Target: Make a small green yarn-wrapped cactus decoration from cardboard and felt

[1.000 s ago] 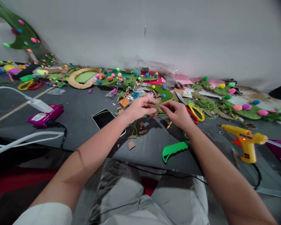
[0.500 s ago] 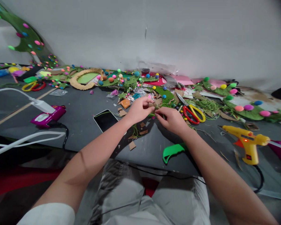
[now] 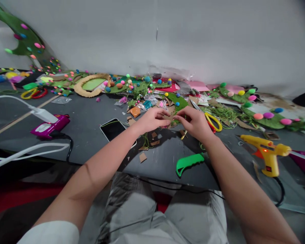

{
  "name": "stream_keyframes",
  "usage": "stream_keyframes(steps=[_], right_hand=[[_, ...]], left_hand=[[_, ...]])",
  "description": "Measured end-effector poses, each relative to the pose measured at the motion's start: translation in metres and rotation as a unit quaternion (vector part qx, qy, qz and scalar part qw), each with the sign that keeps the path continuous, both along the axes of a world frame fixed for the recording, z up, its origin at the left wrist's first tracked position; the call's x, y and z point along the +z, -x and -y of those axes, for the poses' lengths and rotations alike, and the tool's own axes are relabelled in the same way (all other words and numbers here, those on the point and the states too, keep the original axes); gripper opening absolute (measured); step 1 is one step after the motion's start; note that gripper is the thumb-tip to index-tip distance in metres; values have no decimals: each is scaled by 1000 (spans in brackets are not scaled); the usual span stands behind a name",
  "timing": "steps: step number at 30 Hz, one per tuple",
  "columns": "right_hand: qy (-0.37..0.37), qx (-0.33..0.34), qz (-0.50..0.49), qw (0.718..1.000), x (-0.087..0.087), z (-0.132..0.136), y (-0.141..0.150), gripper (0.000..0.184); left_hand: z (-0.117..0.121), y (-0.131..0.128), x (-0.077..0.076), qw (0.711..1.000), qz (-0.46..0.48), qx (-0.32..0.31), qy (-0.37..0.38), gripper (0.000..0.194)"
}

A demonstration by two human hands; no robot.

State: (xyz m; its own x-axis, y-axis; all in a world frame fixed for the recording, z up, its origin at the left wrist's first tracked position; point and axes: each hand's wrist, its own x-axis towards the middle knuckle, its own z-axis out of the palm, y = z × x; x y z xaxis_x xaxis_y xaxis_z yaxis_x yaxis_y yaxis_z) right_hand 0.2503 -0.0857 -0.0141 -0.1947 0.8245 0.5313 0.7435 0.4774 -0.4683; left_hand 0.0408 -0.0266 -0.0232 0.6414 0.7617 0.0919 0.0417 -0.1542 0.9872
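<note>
My left hand [image 3: 154, 120] and my right hand [image 3: 193, 122] meet over the middle of the table, fingertips a small gap apart. Both hands have thumb and fingers drawn together around a small brown and green piece that is mostly hidden, too small to name. Just behind them lies a green felt shape [image 3: 178, 100] with yellow and blue pom-poms. Scissors with red and yellow handles [image 3: 213, 121] rest beyond my right wrist, partly covered by it. Nearer to me sits a green-handled cutter [image 3: 190, 162]. A phone [image 3: 112, 129] lies partly under my left forearm.
A yellow glue gun [image 3: 266, 149] with a lit red light lies at right. Green yarn [image 3: 222, 116] is heaped behind it. At left are a purple glue gun-like device [image 3: 51, 126] with white cables and a tan ring [image 3: 79, 88]. Cardboard scraps [image 3: 142, 157] lie in front.
My right hand moved left to touch my left fingertips, then drew back right. Its fingers are slightly apart from the left hand's now. The view shifted a little.
</note>
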Motion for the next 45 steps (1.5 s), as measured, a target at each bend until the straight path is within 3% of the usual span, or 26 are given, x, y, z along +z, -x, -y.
stream_keyframes(steps=[5,9,13,16,20,24,33,40,45], right_hand=[[45,-2,-86,995,-3,-2,4,18],[72,23,-91,993,-11,-3,12,17],[63,61,-64,994,-17,-3,18,16],[48,63,-35,996,-17,-1,20,16],[39,45,17,998,-11,3,20,16],[24,50,53,997,-7,5,16,17],[-5,7,17,1000,-4,2,7,17],[29,-15,-50,998,-2,-1,7,19],[47,13,-74,996,-8,-2,12,16]], left_hand=[[1,-1,0,996,64,-15,57,30],[-1,-3,-2,989,121,32,85,31],[-5,-3,-3,986,115,84,83,28],[-8,-2,-3,990,73,111,41,27],[-7,0,-3,984,-20,145,-99,24],[-1,0,-2,979,-73,112,-154,22],[-3,5,0,997,-47,-7,-62,27],[-5,4,0,999,47,-16,9,31],[-2,1,2,991,125,17,51,29]])
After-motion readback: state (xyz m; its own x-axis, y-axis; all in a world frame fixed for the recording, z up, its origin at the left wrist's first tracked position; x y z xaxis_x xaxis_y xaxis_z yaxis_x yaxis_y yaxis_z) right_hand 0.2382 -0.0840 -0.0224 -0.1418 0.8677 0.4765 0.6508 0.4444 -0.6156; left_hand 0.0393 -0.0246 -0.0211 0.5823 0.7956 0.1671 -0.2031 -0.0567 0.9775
